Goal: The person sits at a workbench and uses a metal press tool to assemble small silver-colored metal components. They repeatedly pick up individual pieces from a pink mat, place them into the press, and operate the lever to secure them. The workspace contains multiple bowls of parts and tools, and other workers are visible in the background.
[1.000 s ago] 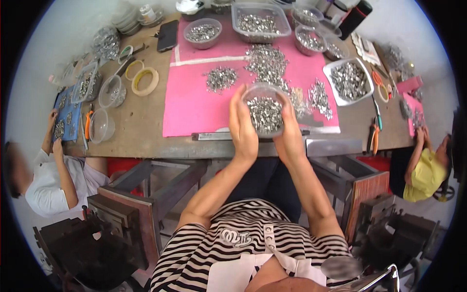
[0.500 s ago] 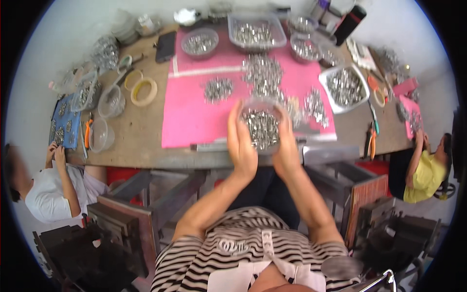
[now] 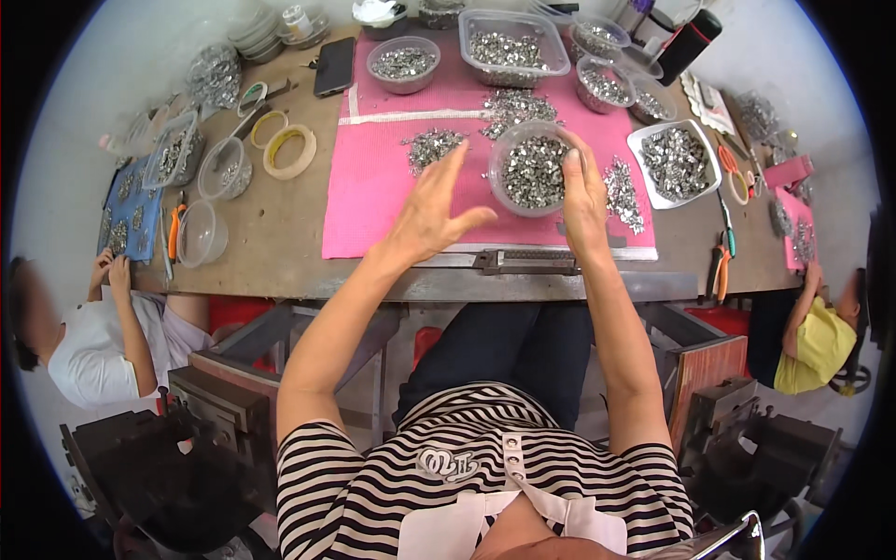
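A clear round plastic bowl (image 3: 497, 187), filled with small shiny metal pieces (image 3: 532, 174), sits at the front of the pink mat (image 3: 373, 205). My right hand (image 3: 584, 196) grips its right side, with the thumb at the rim. Left of the bowl, my left hand (image 3: 431, 207) is open and apart from it, fingers stretched and thumb spread. Just beyond the left fingers lies a small pile of metal pieces (image 3: 435, 149). A larger heap (image 3: 515, 110) spreads behind the bowl, and another pile (image 3: 623, 194) is right of my right hand.
Further tubs of metal pieces stand behind, including a rectangular tub (image 3: 471, 65) and a white square dish (image 3: 637, 154). A caliper (image 3: 527, 261) lies along the front edge. Tape rolls (image 3: 271, 157) are left, pliers (image 3: 719, 269) right. Co-workers sit at the left (image 3: 93, 359) and right (image 3: 801, 353).
Both hands held the bowl near the table edge. The bowl has moved away from me and right onto the mat; my left hand has let go and shifted left. The heap behind looks smaller.
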Motion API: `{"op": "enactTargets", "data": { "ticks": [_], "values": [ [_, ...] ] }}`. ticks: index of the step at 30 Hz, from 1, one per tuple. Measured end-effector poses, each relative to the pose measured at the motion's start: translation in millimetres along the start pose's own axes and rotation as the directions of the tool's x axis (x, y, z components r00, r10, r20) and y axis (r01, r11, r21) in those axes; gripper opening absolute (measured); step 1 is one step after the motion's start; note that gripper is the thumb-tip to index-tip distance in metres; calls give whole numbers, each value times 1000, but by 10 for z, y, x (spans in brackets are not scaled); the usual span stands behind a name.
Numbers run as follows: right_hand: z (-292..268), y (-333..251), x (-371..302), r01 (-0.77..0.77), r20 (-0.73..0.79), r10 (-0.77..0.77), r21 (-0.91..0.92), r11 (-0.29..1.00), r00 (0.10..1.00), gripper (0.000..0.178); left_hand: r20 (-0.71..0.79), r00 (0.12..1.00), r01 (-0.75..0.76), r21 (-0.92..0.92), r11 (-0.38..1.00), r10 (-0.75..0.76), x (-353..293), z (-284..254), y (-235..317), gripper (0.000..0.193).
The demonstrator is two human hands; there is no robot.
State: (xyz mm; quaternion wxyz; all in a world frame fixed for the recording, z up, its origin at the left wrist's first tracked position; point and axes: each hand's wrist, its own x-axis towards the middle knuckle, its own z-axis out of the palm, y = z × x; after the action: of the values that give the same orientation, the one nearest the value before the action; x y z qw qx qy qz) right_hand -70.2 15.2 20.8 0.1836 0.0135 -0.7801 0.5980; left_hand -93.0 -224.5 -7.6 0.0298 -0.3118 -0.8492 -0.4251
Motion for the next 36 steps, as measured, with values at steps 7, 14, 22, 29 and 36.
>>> {"op": "enactTargets", "data": {
  "ticks": [7,14,22,29,36],
  "values": [
    [124,162,6,110,-67,-125,-193,975,990,40,79,988,-150,369,917,130,79,285,-225,131],
    [205,143,61,280,-47,-311,-324,904,949,31,63,991,-134,403,905,119,70,300,-237,131],
    [197,142,101,309,-54,-343,-323,895,938,29,62,992,-130,407,904,114,83,300,-208,129],
    [140,48,114,348,-56,-390,-345,872,919,28,52,992,-125,407,905,113,77,303,-202,129],
    [221,30,89,363,-42,-405,-366,857,913,27,40,993,-115,381,917,108,80,305,-210,133]
  ]
}}
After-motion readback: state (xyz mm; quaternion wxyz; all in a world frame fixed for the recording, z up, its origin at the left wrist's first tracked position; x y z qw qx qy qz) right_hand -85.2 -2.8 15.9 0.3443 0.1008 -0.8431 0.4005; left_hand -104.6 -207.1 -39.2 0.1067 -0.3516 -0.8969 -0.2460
